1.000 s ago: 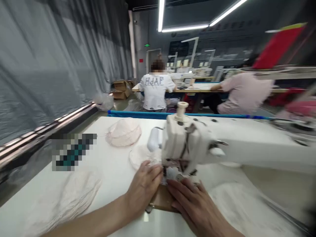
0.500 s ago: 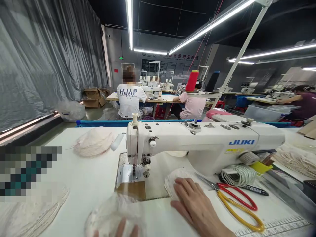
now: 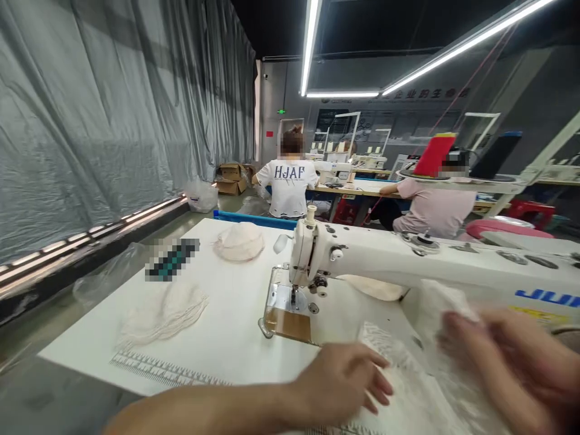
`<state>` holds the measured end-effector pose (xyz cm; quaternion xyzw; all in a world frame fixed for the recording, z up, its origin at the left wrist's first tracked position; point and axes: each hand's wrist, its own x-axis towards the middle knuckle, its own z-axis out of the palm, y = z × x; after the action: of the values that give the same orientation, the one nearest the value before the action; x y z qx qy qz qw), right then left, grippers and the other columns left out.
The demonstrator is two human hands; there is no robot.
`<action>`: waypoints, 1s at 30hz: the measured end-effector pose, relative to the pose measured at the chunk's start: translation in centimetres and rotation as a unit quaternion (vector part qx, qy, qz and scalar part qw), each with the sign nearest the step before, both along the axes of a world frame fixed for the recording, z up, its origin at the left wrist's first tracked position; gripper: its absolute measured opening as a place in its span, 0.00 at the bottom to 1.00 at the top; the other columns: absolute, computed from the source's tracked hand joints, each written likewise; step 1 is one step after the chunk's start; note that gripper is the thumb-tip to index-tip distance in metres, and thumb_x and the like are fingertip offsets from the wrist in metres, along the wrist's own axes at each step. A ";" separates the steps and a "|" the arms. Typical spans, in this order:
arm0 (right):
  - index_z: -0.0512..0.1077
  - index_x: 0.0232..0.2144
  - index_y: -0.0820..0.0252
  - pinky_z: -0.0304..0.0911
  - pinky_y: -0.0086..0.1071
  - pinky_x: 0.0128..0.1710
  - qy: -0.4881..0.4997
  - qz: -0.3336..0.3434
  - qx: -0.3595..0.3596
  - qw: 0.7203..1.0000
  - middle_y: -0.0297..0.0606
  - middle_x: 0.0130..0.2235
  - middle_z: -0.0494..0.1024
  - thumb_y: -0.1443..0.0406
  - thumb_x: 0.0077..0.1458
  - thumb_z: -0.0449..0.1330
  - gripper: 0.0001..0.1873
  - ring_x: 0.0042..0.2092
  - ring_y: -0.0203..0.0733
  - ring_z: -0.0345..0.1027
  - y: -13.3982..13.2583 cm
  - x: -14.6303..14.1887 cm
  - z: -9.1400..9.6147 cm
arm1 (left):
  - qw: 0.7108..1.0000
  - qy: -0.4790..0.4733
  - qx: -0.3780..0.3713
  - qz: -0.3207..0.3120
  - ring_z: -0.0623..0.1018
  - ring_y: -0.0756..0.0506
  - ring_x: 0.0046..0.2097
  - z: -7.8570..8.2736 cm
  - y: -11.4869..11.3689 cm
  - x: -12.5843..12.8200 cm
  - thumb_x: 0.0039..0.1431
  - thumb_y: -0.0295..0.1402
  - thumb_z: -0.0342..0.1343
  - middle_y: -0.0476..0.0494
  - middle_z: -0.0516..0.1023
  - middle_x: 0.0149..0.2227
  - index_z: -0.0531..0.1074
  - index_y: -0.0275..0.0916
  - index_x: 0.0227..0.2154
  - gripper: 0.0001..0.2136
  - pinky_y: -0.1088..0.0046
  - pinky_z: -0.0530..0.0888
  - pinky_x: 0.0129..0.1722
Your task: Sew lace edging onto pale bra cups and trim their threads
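Pale fabric (image 3: 435,305) hangs pinched in the right hand (image 3: 534,347), fingers of the left hand (image 3: 335,380) apart, an apparent pick-up likely calling next for alignment at the sewing machine (image 3: 376,251).

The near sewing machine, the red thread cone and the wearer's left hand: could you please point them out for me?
Sewing machine (image 3: 385,254): head view, on its white arm.
Red thread cone (image 3: 435,156): head view, on its red side.
Left hand (image 3: 338,379): head view, on its back.
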<state>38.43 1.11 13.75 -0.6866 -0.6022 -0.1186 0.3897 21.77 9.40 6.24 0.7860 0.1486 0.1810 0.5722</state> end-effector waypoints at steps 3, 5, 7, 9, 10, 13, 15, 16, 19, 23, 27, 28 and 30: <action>0.65 0.45 0.51 0.69 0.26 0.24 -0.112 0.231 0.010 0.967 0.38 0.33 0.78 0.59 0.62 0.47 0.11 0.28 0.38 0.73 1.8 -5.5 -2.1 | 0.947 -0.013 -0.320 0.022 0.77 0.43 0.41 0.6 1.7 -5.3 0.63 0.53 0.27 0.30 0.73 0.45 0.63 0.30 0.50 0.32 0.61 0.76 0.38; 0.61 0.51 0.55 0.71 0.27 0.37 -0.116 0.318 -0.061 0.939 0.43 0.45 0.76 0.59 0.62 0.48 0.16 0.42 0.40 0.74 3.1 -7.7 -3.9 | 0.908 -0.004 -0.407 0.097 0.77 0.44 0.40 0.3 2.9 -8.3 0.56 0.58 0.43 0.35 0.74 0.44 0.66 0.33 0.48 0.32 0.66 0.74 0.37; 0.62 0.50 0.55 0.70 0.28 0.40 -0.081 0.314 -0.106 0.940 0.42 0.49 0.74 0.59 0.63 0.47 0.15 0.46 0.40 0.73 4.4 -8.0 -5.6 | 0.911 0.038 -0.375 0.167 0.75 0.46 0.38 -0.2 4.0 -10.2 0.45 0.50 0.61 0.40 0.75 0.39 0.70 0.33 0.44 0.28 0.69 0.72 0.37; 0.65 0.47 0.52 0.71 0.29 0.37 -0.037 0.271 -0.147 0.951 0.39 0.46 0.76 0.58 0.63 0.47 0.13 0.42 0.40 0.74 5.7 -7.2 -6.8 | 0.924 0.073 -0.317 0.201 0.74 0.47 0.36 -0.6 4.8 -10.9 0.39 0.40 0.67 0.44 0.74 0.34 0.72 0.32 0.37 0.22 0.72 0.70 0.36; 0.65 0.46 0.51 0.71 0.31 0.37 -0.017 0.256 -0.171 0.951 0.39 0.45 0.76 0.56 0.63 0.48 0.13 0.41 0.41 0.74 6.4 -6.7 -7.3 | 0.929 0.078 -0.298 0.203 0.73 0.47 0.35 -0.6 5.0 -11.0 0.39 0.38 0.68 0.45 0.74 0.32 0.73 0.31 0.34 0.20 0.73 0.69 0.35; 0.61 0.54 0.52 0.68 0.38 0.46 0.073 0.281 -0.252 0.923 0.42 0.53 0.70 0.52 0.57 0.55 0.24 0.51 0.46 0.68 8.1 -5.7 -8.1 | 0.946 0.064 -0.272 0.161 0.71 0.49 0.33 -0.6 5.3 -11.0 0.45 0.38 0.64 0.47 0.72 0.30 0.73 0.31 0.30 0.14 0.74 0.67 0.33; 0.57 0.57 0.54 0.65 0.40 0.49 0.148 0.324 -0.291 0.888 0.45 0.56 0.67 0.54 0.53 0.59 0.32 0.55 0.49 0.64 8.8 -5.7 -8.2 | 0.957 0.056 -0.251 0.136 0.71 0.49 0.33 -0.4 5.2 -11.4 0.48 0.39 0.62 0.47 0.72 0.30 0.72 0.32 0.30 0.13 0.75 0.66 0.33; 0.60 0.56 0.54 0.65 0.39 0.49 0.176 0.341 -0.305 0.872 0.44 0.54 0.69 0.55 0.53 0.60 0.29 0.53 0.48 0.65 9.0 -5.9 -8.1 | 0.959 0.056 -0.243 0.131 0.71 0.49 0.33 -0.4 5.2 -11.8 0.49 0.39 0.61 0.47 0.72 0.30 0.72 0.32 0.30 0.13 0.75 0.66 0.33; 0.71 0.38 0.56 0.67 0.33 0.39 0.213 0.363 -0.326 0.846 0.36 0.37 0.77 0.60 0.56 0.55 0.09 0.41 0.43 0.71 9.1 -6.8 -7.7 | 0.959 0.088 -0.241 0.123 0.72 0.47 0.36 -0.2 5.2 -13.1 0.52 0.40 0.59 0.45 0.73 0.32 0.72 0.32 0.31 0.13 0.74 0.67 0.35; 0.68 0.27 0.58 0.62 0.28 0.29 0.258 0.374 -0.343 0.823 0.33 0.28 0.73 0.58 0.59 0.51 0.13 0.31 0.38 0.67 9.0 -7.6 -7.3 | 0.964 0.110 -0.222 0.099 0.73 0.46 0.39 0.1 5.5 -13.4 0.47 0.38 0.63 0.45 0.74 0.36 0.72 0.34 0.38 0.17 0.73 0.68 0.37; 0.66 0.32 0.57 0.55 0.27 0.25 0.278 0.358 -0.332 0.827 0.29 0.23 0.64 0.54 0.58 0.52 0.13 0.26 0.35 0.58 9.2 -7.8 -7.6 | 0.969 0.087 -0.174 0.155 0.71 0.49 0.34 0.3 5.5 -11.6 0.46 0.35 0.64 0.47 0.72 0.33 0.70 0.36 0.42 0.20 0.75 0.66 0.32; 0.65 0.34 0.56 0.54 0.27 0.24 0.280 0.351 -0.325 0.833 0.28 0.22 0.63 0.54 0.58 0.52 0.12 0.25 0.35 0.57 9.1 -7.8 -7.7 | 0.969 0.084 -0.160 0.170 0.69 0.51 0.31 0.3 5.3 -11.3 0.48 0.34 0.62 0.50 0.69 0.29 0.70 0.36 0.42 0.18 0.77 0.64 0.29; 0.65 0.38 0.54 0.54 0.28 0.25 0.277 0.336 -0.311 0.845 0.28 0.23 0.62 0.54 0.58 0.52 0.12 0.26 0.36 0.55 8.7 -7.7 -7.8 | 0.971 0.070 -0.130 0.186 0.62 0.54 0.25 0.3 5.0 -10.9 0.51 0.31 0.59 0.55 0.61 0.23 0.68 0.37 0.44 0.16 0.79 0.59 0.25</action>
<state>30.70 9.86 5.91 -0.5316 -0.6682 0.4086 0.3224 10.89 14.35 6.53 0.6742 0.3542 0.2078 0.6138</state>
